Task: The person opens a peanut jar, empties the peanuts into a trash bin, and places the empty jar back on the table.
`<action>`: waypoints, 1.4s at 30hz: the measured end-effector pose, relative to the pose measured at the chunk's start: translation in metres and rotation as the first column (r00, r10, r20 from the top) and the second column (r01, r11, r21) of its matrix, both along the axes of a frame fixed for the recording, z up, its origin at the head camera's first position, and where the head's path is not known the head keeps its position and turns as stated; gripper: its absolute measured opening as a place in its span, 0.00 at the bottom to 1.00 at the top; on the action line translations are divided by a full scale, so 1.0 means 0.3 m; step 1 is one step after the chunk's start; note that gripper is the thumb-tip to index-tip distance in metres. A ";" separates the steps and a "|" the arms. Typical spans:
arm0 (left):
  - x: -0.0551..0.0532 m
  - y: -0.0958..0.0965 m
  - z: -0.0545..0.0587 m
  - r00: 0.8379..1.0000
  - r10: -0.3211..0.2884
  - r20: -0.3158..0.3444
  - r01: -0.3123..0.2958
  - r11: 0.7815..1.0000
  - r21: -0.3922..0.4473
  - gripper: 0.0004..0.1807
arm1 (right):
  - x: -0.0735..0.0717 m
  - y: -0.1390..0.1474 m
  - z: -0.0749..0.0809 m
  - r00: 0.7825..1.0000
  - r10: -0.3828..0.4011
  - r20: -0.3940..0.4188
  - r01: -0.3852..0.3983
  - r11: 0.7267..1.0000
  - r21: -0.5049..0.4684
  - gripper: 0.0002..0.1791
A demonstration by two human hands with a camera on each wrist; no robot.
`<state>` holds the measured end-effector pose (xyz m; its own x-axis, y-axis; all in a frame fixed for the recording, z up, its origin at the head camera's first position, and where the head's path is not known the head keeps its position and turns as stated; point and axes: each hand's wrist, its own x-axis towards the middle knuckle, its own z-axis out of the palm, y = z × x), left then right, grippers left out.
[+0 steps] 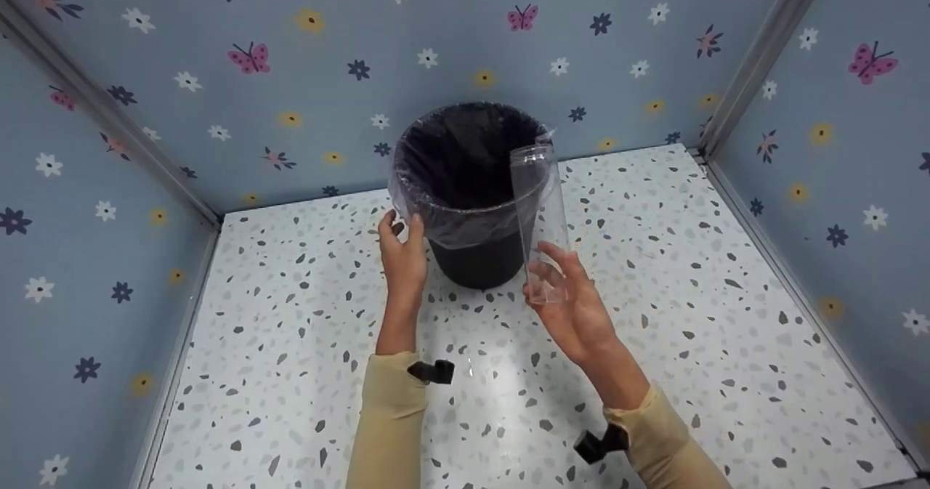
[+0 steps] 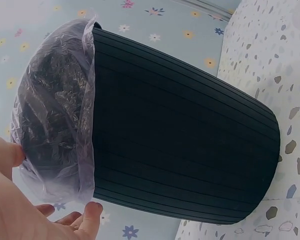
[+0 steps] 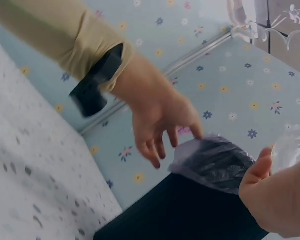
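Note:
A black trash bin [image 1: 476, 264] with a translucent liner [image 1: 465, 227] folded over its rim stands upright on the floor. My left hand [image 1: 404, 256] is at the bin's left side, fingers loosely bent. In the left wrist view, the thumb [image 2: 15, 154] overlaps the liner [image 2: 57, 110] and the other fingers [image 2: 92, 215] lie just beside its edge. My right hand [image 1: 574, 307] holds a tall clear plastic cup [image 1: 541, 213] near its lower end, in front of the bin's right side. In the right wrist view, part of the clear cup [image 3: 287, 150] shows beyond my right hand [image 3: 280, 195].
Blue walls [image 1: 436, 31] printed with flowers and butterflies enclose the floor on three sides, the bin near the back one. The floor [image 1: 290, 373] is white with grey speckles. Grey metal strips [image 1: 759, 60] run along the wall corners. A black camera mount [image 1: 432, 371] sits on the left sleeve.

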<state>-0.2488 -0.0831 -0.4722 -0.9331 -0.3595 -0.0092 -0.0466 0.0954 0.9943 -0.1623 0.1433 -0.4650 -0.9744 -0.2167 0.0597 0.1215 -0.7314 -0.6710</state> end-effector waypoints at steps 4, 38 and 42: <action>0.006 -0.005 0.005 1.000 -0.009 -0.013 0.010 1.000 0.021 0.34 | -0.007 0.010 -0.030 0.989 -0.043 -0.141 0.065 0.987 0.150 0.28; -0.020 0.007 0.039 0.979 -0.138 -0.148 0.154 0.982 0.109 0.37 | -0.073 -0.035 -0.428 0.862 -0.105 -0.496 0.502 0.316 0.805 0.31; -0.021 0.007 0.044 0.983 -0.140 -0.121 0.151 0.985 0.084 0.37 | -0.064 -0.041 -0.453 0.879 -0.081 -0.469 0.471 0.293 0.832 0.33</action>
